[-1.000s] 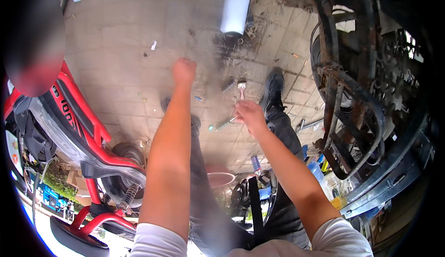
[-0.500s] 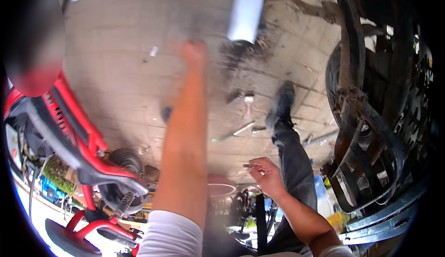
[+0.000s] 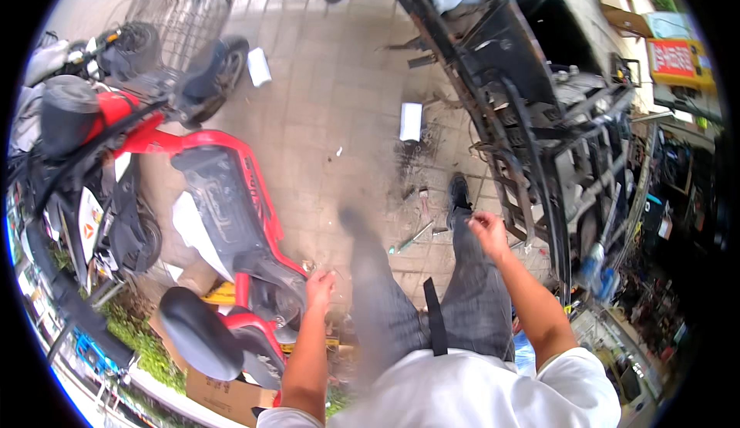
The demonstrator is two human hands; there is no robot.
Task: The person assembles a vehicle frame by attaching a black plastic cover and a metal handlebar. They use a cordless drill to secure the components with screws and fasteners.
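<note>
**Red scooter at the left hand, stripped frame at the right**

Red plastic and steel make up the scooter (image 3: 231, 197) just beside the person's left leg, leaning on the paved floor (image 3: 331, 89). Left hand (image 3: 320, 289) hangs near its rear body, behind the black seat (image 3: 196, 331), fingers loosely curled; whether it pinches something small I cannot tell. Right hand (image 3: 489, 231) is half closed, apparently empty, near the stripped black frame (image 3: 532, 127). My judgement: the scooter is heavy and stiff, its panels smooth and liable to crack, so take it by the seat edge or rear frame tube, not the plastic. Small tools (image 3: 416, 235) lie past the feet; farther off sits a white box (image 3: 411, 121) and a basket scooter (image 3: 177, 35).
</note>
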